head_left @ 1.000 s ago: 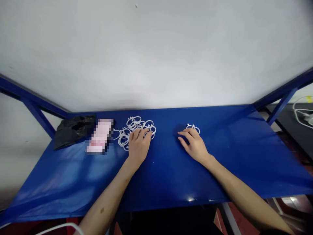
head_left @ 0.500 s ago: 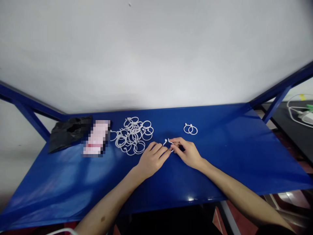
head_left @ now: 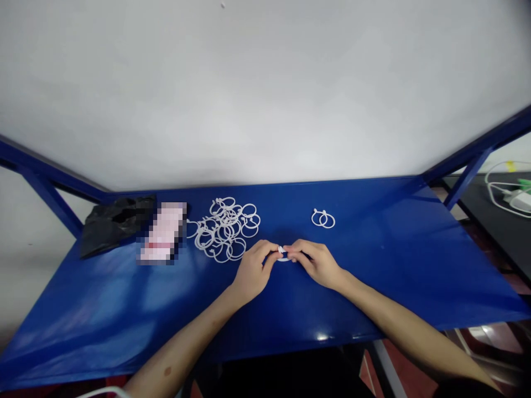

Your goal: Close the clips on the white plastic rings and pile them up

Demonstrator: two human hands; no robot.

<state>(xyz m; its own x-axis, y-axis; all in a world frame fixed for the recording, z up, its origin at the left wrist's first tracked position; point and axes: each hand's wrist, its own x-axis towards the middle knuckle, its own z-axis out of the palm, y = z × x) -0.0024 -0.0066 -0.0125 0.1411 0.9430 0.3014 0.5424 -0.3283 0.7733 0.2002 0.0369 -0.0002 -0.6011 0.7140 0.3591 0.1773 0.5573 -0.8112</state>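
Observation:
Between my two hands is a thin white plastic ring [head_left: 284, 259] with small knobs at its ends. My left hand [head_left: 256, 271] pinches it from the left, thumb and forefinger closed near the ends. My right hand [head_left: 317, 262] pinches it from the right, fingertips almost meeting those of the left. The ends look brought together at the top, but the fingers partly hide them, so I cannot tell whether they are joined. A heap of similar white rings [head_left: 224, 232] lies left of my hands. Two overlapping white rings [head_left: 323, 219] lie to the right, farther back.
A blue table [head_left: 373, 232] lies under everything, with a pale wall [head_left: 265, 99] behind it. At the left are a black plastic bag [head_left: 112, 224] and a blurred-out pinkish rectangular item [head_left: 164, 232]. Blue frame bars stand at both sides. White cables [head_left: 493, 193] lie at the far right.
My left hand has shifted its grip up to the ring's ends. The gap between the ends has narrowed, and both hands now pinch there. The heap and the two rings have stayed put.

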